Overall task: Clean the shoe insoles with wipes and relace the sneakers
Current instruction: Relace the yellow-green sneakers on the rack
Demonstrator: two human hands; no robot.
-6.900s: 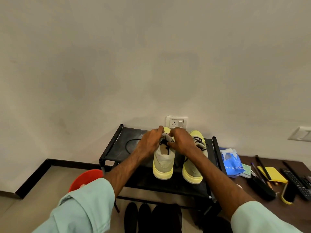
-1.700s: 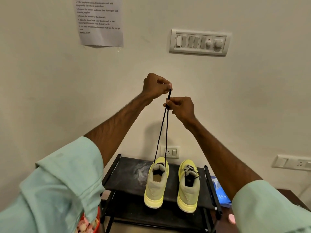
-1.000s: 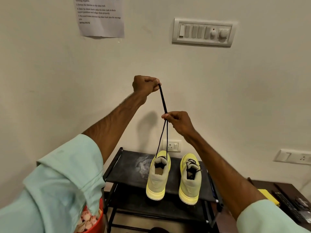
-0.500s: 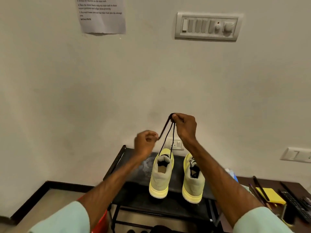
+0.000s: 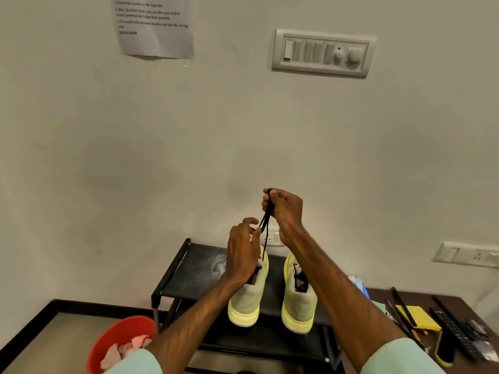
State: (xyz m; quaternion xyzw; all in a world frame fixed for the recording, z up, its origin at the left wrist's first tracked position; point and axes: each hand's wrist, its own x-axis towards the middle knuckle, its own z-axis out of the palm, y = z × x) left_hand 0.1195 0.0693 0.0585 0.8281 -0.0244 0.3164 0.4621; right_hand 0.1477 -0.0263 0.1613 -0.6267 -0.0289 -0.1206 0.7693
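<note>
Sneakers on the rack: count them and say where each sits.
2. The left sneaker stands atop the black rack, partly behind the left hand; the right sneaker stands beside it. No others show.

2 pale yellow sneakers (image 5: pixel 272 295), black lace (image 5: pixel 265 225), black rack (image 5: pixel 194 271), red bucket (image 5: pixel 118 336)

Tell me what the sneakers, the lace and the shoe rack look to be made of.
The sneakers: pale yellow-green uppers with a matte nap, likely suede or textile; smooth soles look like rubber or foam. The lace: thin limp black cord, probably woven fabric. The shoe rack: black frame tubes look like painted metal; shelf matte and dust-marked, perhaps fabric or board.
</note>
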